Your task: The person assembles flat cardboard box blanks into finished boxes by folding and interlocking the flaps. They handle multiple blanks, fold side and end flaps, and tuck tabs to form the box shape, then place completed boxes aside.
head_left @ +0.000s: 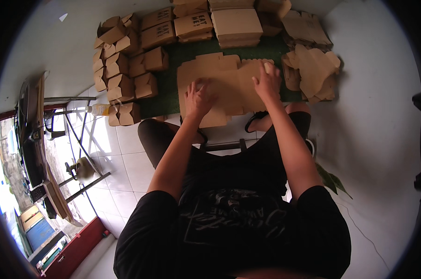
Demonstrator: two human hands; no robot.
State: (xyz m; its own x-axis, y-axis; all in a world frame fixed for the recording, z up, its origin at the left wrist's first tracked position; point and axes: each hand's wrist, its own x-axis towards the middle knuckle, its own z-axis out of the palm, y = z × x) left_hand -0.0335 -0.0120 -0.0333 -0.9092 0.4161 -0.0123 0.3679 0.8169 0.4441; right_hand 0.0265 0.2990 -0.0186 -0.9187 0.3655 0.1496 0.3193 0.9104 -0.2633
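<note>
A flat brown cardboard box blank [227, 88] with cut flaps and fold lines lies in front of me, its near edge reaching over the table's front. Upon its left part rests my left hand [200, 97], fingers spread and slightly bent, a little blurred. My right hand [267, 81] is at the blank's far right corner, its fingers curled and the thumb pointing left. A small pale patch shows among those fingers; whether it is an object or a bright finger is unclear.
Folded small boxes [120, 86] are stacked on the left of the green table surface [173, 56]. Larger printed boxes [157, 35] and a pile of light-brown cardboard [237, 28] stand behind. Loose flat blanks [315, 72] lie right. A bottle with yellow liquid [99, 109] is at far left.
</note>
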